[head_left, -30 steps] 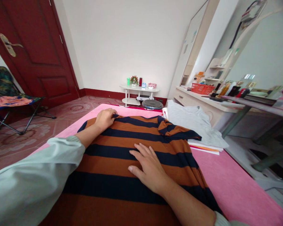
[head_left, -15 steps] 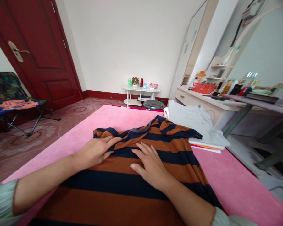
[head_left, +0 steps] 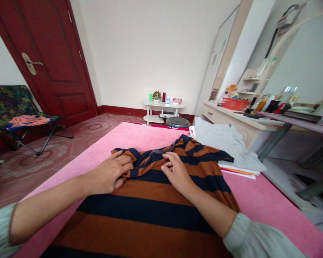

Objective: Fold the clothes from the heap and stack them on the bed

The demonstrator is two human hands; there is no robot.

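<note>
A T-shirt (head_left: 150,209) with wide navy and brown stripes lies spread out, its collar end away from me and its cloth rumpled there. My left hand (head_left: 111,173) is closed on the shirt's left side, just below the left sleeve, fingers curled into the cloth. My right hand (head_left: 177,173) rests on the upper chest close to the grey-edged collar. Its fingers are bent and closed on the fabric there, with the fingertips partly hidden. The right sleeve lies stretched out to the right, near a stack of folded clothes.
Pink bedding (head_left: 140,134) lies beneath the shirt. A grey garment (head_left: 218,134) tops the folded stack on the right. Beyond it stands a dressing table (head_left: 218,113) with a red basket (head_left: 234,104). A folding chair (head_left: 18,114) and a small white table (head_left: 164,104) stand farther off.
My right hand has moved up towards the collar, and its spread fingers have curled in. My left hand has gone from extended fingers to a closed grip on the shirt's left side.
</note>
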